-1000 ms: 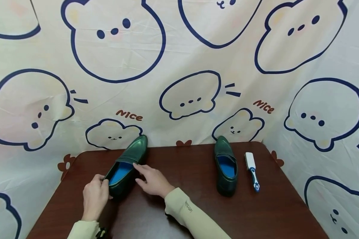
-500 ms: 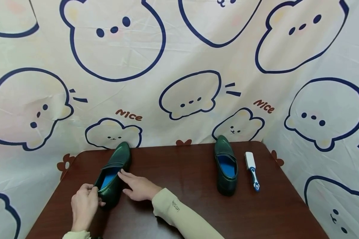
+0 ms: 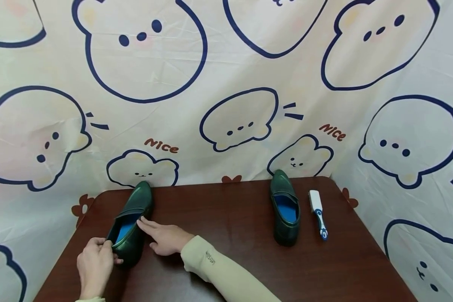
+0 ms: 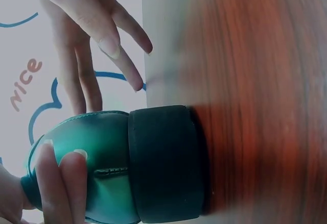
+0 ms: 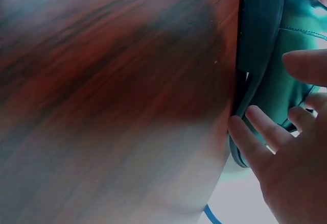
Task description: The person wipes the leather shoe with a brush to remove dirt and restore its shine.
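A dark green loafer [image 3: 137,199] with a blue insole stands at the table's left, its toe toward the back. My left hand [image 3: 94,266] pinches the rim at its heel, thumb at the top edge and fingertips against the back, as the left wrist view shows on the heel counter [image 4: 110,193]. With fingers nearly straight, my right hand [image 3: 167,239] touches the shoe's right side by the opening. In the right wrist view, that hand's fingers [image 5: 268,129] lie along the side near the sole. A matching loafer [image 3: 285,226] stands apart on the right, untouched.
Right of the second loafer lies a white-headed brush [image 3: 317,205] with a blue and white handle. The brown wooden table [image 3: 226,251] meets a cartoon-printed cloth [image 3: 230,163] along its back edge, and similar cloth hangs at both sides.
The left loafer has moved left and slightly toward me, with both hands travelling along with it. The second loafer and the brush have stayed in place.
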`<state>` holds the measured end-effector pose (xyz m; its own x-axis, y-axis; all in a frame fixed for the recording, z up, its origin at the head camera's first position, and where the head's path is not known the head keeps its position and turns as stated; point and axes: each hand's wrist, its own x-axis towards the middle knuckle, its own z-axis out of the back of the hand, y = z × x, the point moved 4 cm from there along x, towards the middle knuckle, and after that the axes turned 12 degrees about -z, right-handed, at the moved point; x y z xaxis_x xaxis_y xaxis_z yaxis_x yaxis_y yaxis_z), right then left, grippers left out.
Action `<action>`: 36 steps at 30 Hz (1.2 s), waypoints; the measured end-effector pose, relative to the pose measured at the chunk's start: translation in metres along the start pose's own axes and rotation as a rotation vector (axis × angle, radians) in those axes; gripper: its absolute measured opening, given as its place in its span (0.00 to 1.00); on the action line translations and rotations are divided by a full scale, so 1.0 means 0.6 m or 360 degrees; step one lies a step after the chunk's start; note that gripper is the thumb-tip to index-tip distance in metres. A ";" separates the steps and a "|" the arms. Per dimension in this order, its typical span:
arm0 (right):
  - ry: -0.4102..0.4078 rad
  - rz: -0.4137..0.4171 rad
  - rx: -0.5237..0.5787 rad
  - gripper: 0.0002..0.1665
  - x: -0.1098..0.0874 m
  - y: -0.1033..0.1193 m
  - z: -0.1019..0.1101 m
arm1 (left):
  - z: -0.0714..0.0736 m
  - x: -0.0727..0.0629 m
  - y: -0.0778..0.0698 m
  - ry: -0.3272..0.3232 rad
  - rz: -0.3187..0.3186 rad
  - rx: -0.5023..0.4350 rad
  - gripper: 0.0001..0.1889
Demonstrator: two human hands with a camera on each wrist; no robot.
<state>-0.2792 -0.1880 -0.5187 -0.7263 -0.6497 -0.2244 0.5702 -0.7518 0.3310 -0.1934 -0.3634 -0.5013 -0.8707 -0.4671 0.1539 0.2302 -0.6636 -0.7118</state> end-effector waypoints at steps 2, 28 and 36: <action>0.0011 0.0006 -0.0003 0.48 0.002 0.006 -0.001 | 0.005 0.001 0.005 -0.0004 0.0011 0.0005 0.21; -0.0278 0.0005 -0.0141 0.39 -0.084 -0.107 0.097 | -0.024 -0.036 -0.119 -0.0228 -0.0697 0.0403 0.15; -0.0511 -0.0201 -0.0100 0.35 -0.183 -0.227 0.158 | -0.130 -0.053 -0.170 0.0134 -0.1124 0.0404 0.12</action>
<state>-0.3136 -0.0039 -0.4524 -0.8707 -0.4899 0.0428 0.4832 -0.8361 0.2597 -0.2231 -0.2351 -0.4868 -0.8763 0.1586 0.4550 -0.3108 -0.9076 -0.2821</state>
